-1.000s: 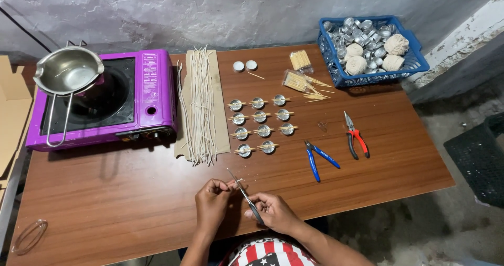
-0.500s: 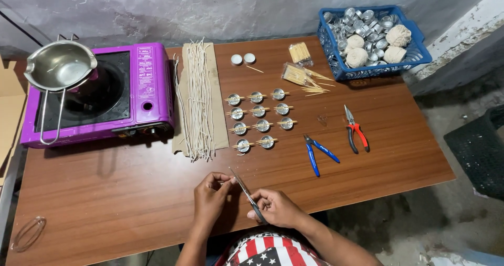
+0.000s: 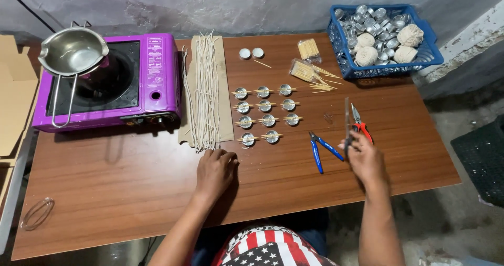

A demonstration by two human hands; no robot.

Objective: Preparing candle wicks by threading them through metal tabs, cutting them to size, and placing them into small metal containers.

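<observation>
While left hand (image 3: 216,170) rests curled on table (image 3: 115,192), right hand (image 3: 363,158) fingers pinch slim grey tweezers (image 3: 347,120).

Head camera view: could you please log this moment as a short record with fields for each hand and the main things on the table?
left hand: resting on the wooden table, fingers at the near end of the wick strands
right hand: holding up a thin metal tool, by the red pliers
blue pliers: lying between the hands
metal cups: rows, each with a stick across
stove: purple, steel pot on top
blue basket: far right corner, holding cups and string balls
</observation>
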